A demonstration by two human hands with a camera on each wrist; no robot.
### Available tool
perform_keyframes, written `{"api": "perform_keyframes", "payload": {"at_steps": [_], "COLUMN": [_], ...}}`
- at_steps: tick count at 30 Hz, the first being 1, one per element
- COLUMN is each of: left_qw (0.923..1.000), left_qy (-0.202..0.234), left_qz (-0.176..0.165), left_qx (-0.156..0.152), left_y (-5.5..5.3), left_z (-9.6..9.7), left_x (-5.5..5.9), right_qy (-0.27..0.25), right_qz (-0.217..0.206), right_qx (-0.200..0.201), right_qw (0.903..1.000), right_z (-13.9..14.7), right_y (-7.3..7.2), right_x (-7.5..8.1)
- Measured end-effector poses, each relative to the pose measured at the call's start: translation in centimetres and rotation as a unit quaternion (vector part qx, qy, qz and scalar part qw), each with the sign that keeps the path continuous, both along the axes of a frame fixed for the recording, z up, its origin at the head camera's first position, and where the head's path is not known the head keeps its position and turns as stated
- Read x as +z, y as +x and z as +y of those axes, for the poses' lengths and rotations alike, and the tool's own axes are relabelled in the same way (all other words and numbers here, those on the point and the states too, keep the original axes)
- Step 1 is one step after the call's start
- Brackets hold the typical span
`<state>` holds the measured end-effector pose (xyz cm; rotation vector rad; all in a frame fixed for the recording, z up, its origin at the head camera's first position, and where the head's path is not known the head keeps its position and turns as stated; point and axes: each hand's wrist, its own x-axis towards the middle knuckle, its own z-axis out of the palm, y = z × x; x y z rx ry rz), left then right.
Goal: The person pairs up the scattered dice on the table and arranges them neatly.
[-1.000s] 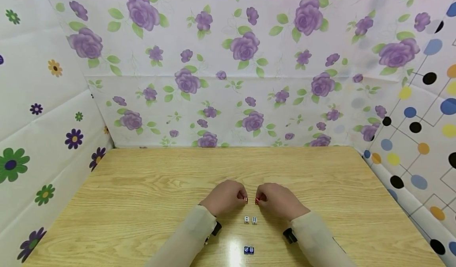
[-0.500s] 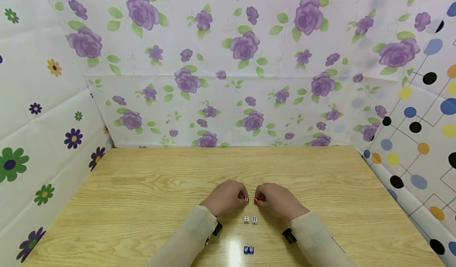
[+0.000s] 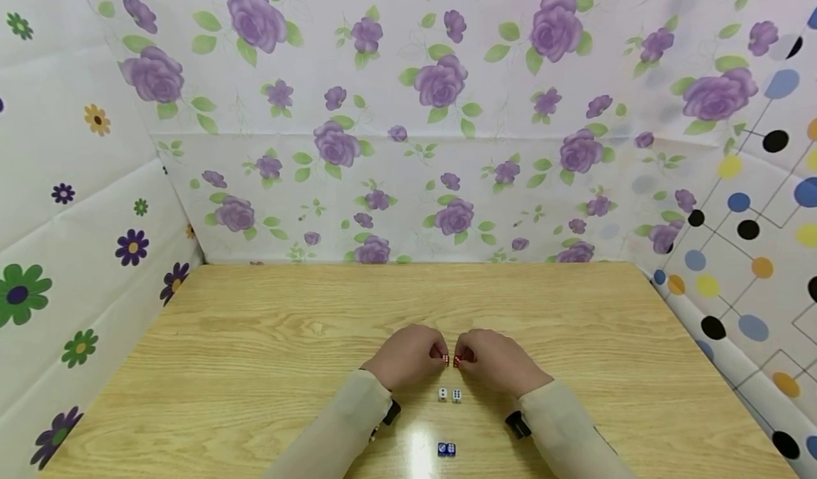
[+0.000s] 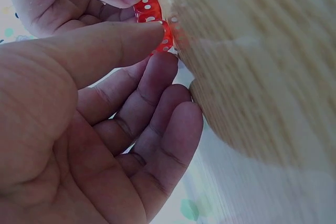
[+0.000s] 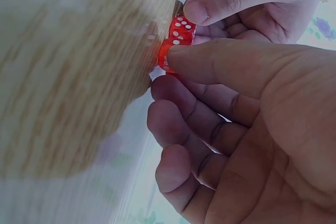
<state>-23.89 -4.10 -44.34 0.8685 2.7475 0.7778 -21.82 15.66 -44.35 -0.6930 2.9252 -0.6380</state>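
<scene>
Over the middle of the table, my left hand (image 3: pixel 407 357) pinches a red die (image 3: pixel 445 359) with white pips between thumb and fingertips. Facing it, my right hand (image 3: pixel 501 360) pinches a second red die (image 3: pixel 457 361) the same way. A narrow gap separates the two dice in the head view. Seen from the left wrist, the left die (image 4: pixel 166 41) overlaps the right one (image 4: pixel 148 9), both low at the wood surface. The right wrist view shows the right die (image 5: pixel 164 56) partly covered by the thumb, with the left die (image 5: pixel 182 27) just beyond.
Nearer than the hands, a white die (image 3: pixel 443 394) and another white die (image 3: pixel 456 396) stand slightly apart. Closer to the front, a blue die (image 3: pixel 442 449) sits beside another blue die (image 3: pixel 451 449). Patterned cloth (image 3: pixel 396 181) closes off the wooden table's (image 3: pixel 255 337) back and sides.
Both hands have moved slightly inward, bringing the two red dice closer together. The white and blue dice have stayed in place.
</scene>
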Motion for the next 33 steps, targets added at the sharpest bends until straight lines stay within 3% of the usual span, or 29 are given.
{"api": "perform_keyframes", "payload": {"at_steps": [11, 23, 33], "left_qw": [1.0000, 0.9994, 0.9997], "left_qy": [0.000, -0.001, 0.023], "left_qz": [0.007, 0.035, 0.003], "left_qx": [-0.002, -0.002, 0.005], "left_y": [0.16, 0.33, 0.63], "left_z": [0.33, 0.70, 0.66], "left_x": [0.04, -0.35, -0.10], "right_qy": [-0.005, -0.001, -0.016], "right_qz": [0.001, 0.026, 0.019], "right_qx": [0.003, 0.011, 0.020], "right_qw": [1.0000, 0.9996, 0.9995], "right_z": [-0.12, -0.94, -0.70], "right_y": [-0.04, 0.14, 0.20], "right_x": [-0.13, 0.13, 0.14]}}
